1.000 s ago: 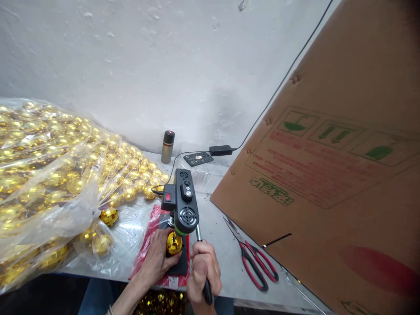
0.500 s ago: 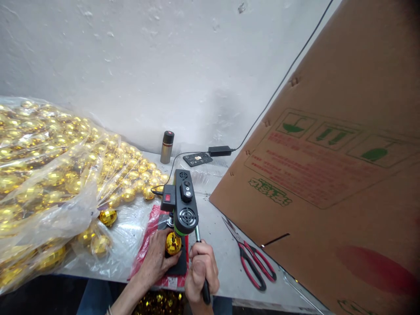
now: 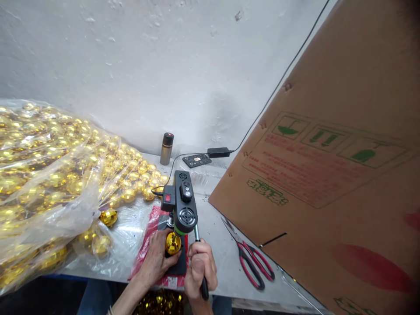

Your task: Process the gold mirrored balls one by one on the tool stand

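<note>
Compared with the frames before, the working arrangement is unchanged. The gold ball [image 3: 173, 243] remains below the front end of the black machine head [image 3: 185, 197], and both hands keep their positions. The lever [image 3: 197, 233] stands at nearly the same angle; the slight offset seen may come from the view itself, which has shifted a little. The cardboard box [image 3: 311, 188] now sits slightly further left in the view, and a second red mark [image 3: 412, 221] shows more fully at the right edge. The scissors [image 3: 256, 267] lie in the same place on the surface [image 3: 226, 262], beside the box.

Left hand [image 3: 157, 256]: the forearm enters from the lower edge and angles up to the right. The hand pinches the gold ball, fingers at its left and far side, thumb across its near right side. The ball is above the black base plate [image 3: 179, 267], which lies on a red plastic sheet [image 3: 144, 251]. Contact between ball and machine head is hidden.

Right hand [image 3: 201, 267]: positioned right of the base plate, wrist low. The fingers are wrapped around the lever's black grip, with the thumb folded over the near side; the grip end [image 3: 204, 289] projects below the fist.
</note>
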Demonstrator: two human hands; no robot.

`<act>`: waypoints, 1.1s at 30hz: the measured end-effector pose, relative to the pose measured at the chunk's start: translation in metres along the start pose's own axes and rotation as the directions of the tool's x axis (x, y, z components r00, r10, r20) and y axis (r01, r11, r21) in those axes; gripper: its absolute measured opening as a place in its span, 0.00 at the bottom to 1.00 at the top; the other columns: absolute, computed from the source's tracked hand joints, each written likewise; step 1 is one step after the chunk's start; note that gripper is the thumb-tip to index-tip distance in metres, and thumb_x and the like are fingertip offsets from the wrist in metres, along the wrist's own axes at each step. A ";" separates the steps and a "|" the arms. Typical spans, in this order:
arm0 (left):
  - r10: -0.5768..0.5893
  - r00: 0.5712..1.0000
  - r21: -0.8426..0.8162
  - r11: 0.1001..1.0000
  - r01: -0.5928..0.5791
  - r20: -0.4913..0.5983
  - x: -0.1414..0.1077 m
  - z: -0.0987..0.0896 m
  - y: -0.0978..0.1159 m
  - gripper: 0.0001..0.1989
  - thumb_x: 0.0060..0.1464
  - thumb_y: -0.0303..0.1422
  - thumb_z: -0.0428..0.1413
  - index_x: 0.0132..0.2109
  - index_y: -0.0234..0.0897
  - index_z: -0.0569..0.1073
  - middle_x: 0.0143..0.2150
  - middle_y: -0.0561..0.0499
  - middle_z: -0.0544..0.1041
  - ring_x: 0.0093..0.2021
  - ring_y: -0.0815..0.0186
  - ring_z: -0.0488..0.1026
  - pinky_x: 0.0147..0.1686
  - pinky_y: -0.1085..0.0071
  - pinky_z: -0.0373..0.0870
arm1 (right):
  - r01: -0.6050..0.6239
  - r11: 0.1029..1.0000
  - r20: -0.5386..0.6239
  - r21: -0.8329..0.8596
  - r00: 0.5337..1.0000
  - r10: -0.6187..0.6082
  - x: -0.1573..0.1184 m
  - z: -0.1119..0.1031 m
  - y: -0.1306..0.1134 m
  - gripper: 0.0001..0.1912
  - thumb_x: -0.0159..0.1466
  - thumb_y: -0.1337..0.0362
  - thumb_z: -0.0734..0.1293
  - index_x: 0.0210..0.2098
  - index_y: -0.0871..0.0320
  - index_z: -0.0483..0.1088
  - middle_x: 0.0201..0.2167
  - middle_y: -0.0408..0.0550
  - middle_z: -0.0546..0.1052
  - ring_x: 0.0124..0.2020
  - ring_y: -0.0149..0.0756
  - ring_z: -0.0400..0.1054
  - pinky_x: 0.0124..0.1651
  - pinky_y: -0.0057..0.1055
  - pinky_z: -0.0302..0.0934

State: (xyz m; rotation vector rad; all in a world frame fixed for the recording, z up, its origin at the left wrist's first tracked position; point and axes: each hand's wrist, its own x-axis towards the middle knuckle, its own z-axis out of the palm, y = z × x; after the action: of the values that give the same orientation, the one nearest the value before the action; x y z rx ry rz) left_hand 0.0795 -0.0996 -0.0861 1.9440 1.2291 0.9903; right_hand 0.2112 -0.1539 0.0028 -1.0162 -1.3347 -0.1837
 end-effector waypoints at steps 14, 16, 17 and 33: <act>-0.043 0.998 -0.006 0.999 0.043 0.048 0.001 -0.001 0.001 0.26 0.55 0.38 0.66 0.60 0.39 0.78 0.55 0.38 0.84 0.55 0.43 0.80 0.56 0.45 0.77 | 0.137 0.990 0.045 -0.034 0.990 -0.135 -0.009 0.002 0.013 0.20 0.82 0.62 0.56 0.32 0.52 0.66 0.28 0.37 0.74 0.27 0.31 0.71 0.43 0.35 0.71; -0.037 0.999 -0.008 0.999 0.038 0.040 0.002 -0.001 0.002 0.26 0.54 0.38 0.66 0.60 0.39 0.78 0.55 0.38 0.84 0.55 0.42 0.80 0.56 0.45 0.77 | 0.157 0.987 0.066 -0.017 0.986 -0.156 0.002 -0.001 0.007 0.21 0.82 0.61 0.56 0.31 0.52 0.64 0.28 0.37 0.74 0.26 0.30 0.70 0.38 0.32 0.69; -0.037 0.999 -0.009 0.999 0.037 0.039 0.004 -0.001 0.003 0.26 0.54 0.38 0.66 0.60 0.38 0.78 0.55 0.38 0.84 0.55 0.42 0.80 0.56 0.44 0.77 | 0.151 0.989 0.074 -0.010 0.986 -0.150 0.010 -0.004 0.001 0.21 0.82 0.62 0.55 0.31 0.52 0.64 0.28 0.37 0.73 0.26 0.29 0.70 0.35 0.30 0.68; 0.009 0.998 0.215 0.977 0.004 -0.058 -0.010 -0.046 -0.038 0.30 0.66 0.52 0.61 0.69 0.43 0.75 0.69 0.33 0.79 0.68 0.38 0.77 0.66 0.39 0.75 | -0.313 0.939 0.005 0.143 0.949 0.315 0.047 -0.006 -0.048 0.20 0.79 0.71 0.61 0.30 0.55 0.67 0.28 0.43 0.70 0.26 0.31 0.64 0.31 0.32 0.57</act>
State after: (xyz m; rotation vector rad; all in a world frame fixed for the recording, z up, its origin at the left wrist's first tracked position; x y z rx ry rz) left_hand 0.0210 -0.0897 -0.0960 2.0940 1.4177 0.9547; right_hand 0.1982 -0.1658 0.0678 -1.0876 -1.1339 0.1426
